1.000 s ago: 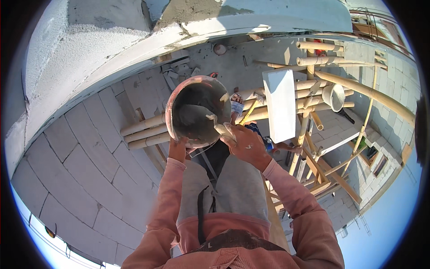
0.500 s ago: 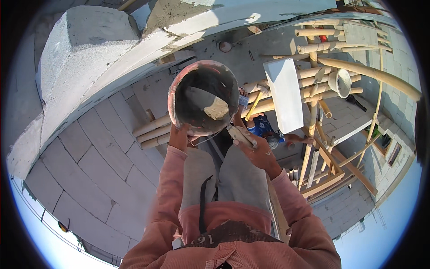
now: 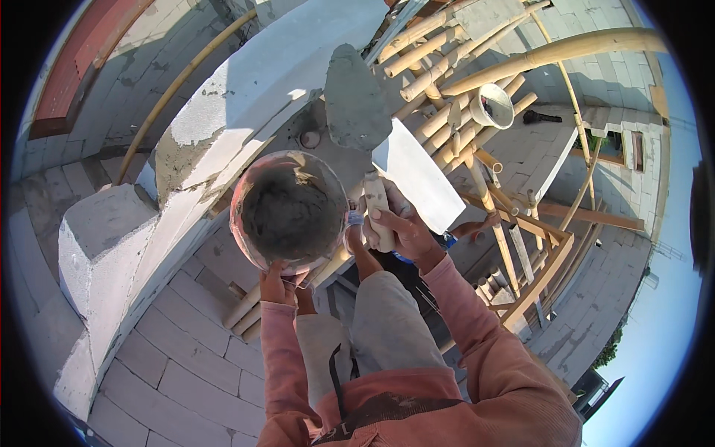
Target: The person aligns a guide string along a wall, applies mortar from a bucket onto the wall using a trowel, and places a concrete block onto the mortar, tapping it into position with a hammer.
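The left hand (image 3: 275,287) sits low against the near side of a round, pinkish bucket (image 3: 238,223), which stands out in front of the body, a little left of the middle, its mouth turned up toward the head. That hand is closed on the bucket, with part of it showing at the near rim; the rest of its grip is mostly hidden by the bucket, so how far the fingers reach beneath seems hard to judge. The left forearm, in a faded pink sleeve (image 3: 286,350), runs almost straight away from the body. Inside the bucket lies dark grey mortar (image 3: 287,220), with smears up the inner wall. The right hand (image 3: 408,232) is just right of the bucket, its fingers wrapped around the pale handle of a trowel (image 3: 356,100), and its forearm slants inward from the near right. The trowel points away from the body, its broad grey blade clear of the bucket, beyond its far right rim. To the right of the blade and the right hand, a long white block (image 3: 423,179) slants from far left to near right. Farther right, bamboo poles (image 3: 566,51) cross, with a white bucket (image 3: 478,112) and a second trowel (image 3: 455,119) among them. At left runs a pale ledge (image 3: 246,104), and nearer on that side is a grey block wall (image 3: 197,328).
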{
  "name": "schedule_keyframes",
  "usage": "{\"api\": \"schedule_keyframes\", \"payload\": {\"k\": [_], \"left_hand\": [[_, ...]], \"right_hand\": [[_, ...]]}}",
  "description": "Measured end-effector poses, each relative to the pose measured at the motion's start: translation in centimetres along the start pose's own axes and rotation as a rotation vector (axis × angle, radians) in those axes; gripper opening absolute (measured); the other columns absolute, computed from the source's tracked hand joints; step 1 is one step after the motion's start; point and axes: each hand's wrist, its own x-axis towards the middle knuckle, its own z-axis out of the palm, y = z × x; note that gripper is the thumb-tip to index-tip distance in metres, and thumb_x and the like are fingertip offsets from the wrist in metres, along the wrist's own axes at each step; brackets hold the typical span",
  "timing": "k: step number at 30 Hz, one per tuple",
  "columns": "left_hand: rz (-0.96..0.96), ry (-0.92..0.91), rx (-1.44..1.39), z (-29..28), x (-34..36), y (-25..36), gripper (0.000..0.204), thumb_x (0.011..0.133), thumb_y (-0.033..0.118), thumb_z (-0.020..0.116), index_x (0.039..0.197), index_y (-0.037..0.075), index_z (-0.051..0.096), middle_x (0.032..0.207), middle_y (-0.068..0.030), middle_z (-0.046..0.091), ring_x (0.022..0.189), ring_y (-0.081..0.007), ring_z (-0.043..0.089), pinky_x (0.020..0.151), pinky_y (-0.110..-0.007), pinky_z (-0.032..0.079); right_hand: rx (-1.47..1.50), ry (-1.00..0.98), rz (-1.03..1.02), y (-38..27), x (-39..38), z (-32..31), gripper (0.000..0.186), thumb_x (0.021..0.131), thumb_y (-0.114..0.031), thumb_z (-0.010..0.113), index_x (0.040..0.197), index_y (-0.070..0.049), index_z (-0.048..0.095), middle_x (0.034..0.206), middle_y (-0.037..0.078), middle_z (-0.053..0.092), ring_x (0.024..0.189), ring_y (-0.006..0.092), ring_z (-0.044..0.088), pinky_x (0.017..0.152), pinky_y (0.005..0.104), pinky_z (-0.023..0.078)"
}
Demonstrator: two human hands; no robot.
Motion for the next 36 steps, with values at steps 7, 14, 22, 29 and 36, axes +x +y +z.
{"api": "schedule_keyframes", "payload": {"k": [7,14,22,29,36], "left_hand": [[-0.043,-0.040,0.042,-0.9,-1.0,-1.3,0.051,0.084,-0.001,0.058,0.133,0.006,0.045,0.115,-0.0127,0.060,0.096,-0.0293,0.068,0.071,-0.047,0.067],[-0.032,0.032,0.031,-4.0,-3.6,-3.2,0.054,0.084,-0.001,0.057,0.136,0.004,0.044,0.116,-0.0128,0.060,0.100,-0.0306,0.067,0.075,-0.047,0.066],[-0.023,0.090,0.064,-10.9,-4.2,-5.0,0.047,0.086,0.000,0.058,0.131,0.007,0.047,0.110,-0.0114,0.060,0.098,-0.0298,0.066,0.079,-0.051,0.064],[-0.015,0.101,0.008,-7.8,-6.3,-2.9,0.048,0.086,0.001,0.059,0.132,0.009,0.047,0.107,-0.0100,0.061,0.094,-0.0270,0.067,0.073,-0.048,0.065],[-0.072,0.067,0.030,-10.0,-6.7,-1.4,0.048,0.083,0.000,0.054,0.129,0.003,0.046,0.115,-0.0148,0.060,0.102,-0.0326,0.067,0.074,-0.047,0.065]], "right_hand": [[-0.517,0.406,-0.519,-6.2,15.4,-5.2,0.062,0.091,-0.020,0.073,0.140,0.001,0.039,0.101,0.008,0.062,0.075,0.0136,0.057,0.069,0.0283,0.050],[-1.258,0.698,-0.726,0.2,19.0,-6.0,0.065,0.091,-0.010,0.063,0.148,-0.004,0.034,0.125,0.023,0.046,0.109,0.0473,0.053,0.091,0.0511,0.047],[-1.407,0.558,-0.635,4.2,11.9,-4.3,0.063,0.091,-0.008,0.063,0.147,-0.007,0.036,0.116,0.018,0.051,0.108,0.0403,0.054,0.090,0.0491,0.049],[-1.414,0.633,-0.771,0.9,19.7,-0.1,0.060,0.096,-0.014,0.061,0.147,-0.002,0.034,0.115,0.022,0.048,0.104,0.0429,0.053,0.089,0.0493,0.046],[-1.494,0.399,-0.605,11.9,12.2,1.3,0.061,0.096,-0.015,0.060,0.150,-0.003,0.034,0.113,0.020,0.048,0.106,0.0411,0.051,0.089,0.0484,0.046]]}}
